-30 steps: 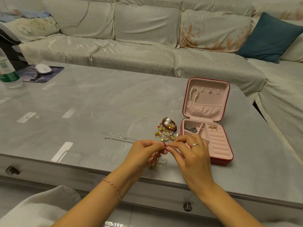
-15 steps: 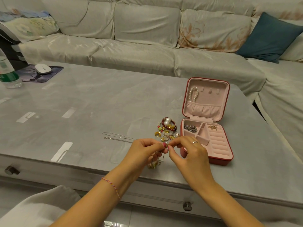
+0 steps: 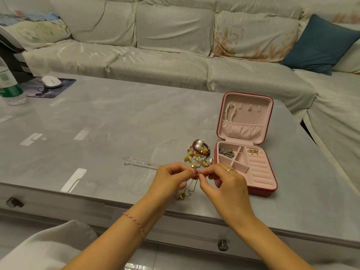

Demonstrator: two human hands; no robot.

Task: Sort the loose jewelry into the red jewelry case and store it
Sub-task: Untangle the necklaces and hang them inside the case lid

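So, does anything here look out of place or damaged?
Nothing looks damaged. Loose jewelry lies heaped left of the open red jewelry case, and both hands pinch a thin gold chain.

Bare-armed, the person wore a braided multicoloured string bracelet [image 3: 134,225] on the left wrist, pink-painted nails, and a silver ring [image 3: 230,169] on the right hand.

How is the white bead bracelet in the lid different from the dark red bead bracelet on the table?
The white bead bracelet hangs in the red case's open lid; the dark red bead bracelet lies flat on the table, still unsorted. The white one hangs stretched long by itself; the red one curls round two big pearls in the loose pile. Both are strings of round beads.
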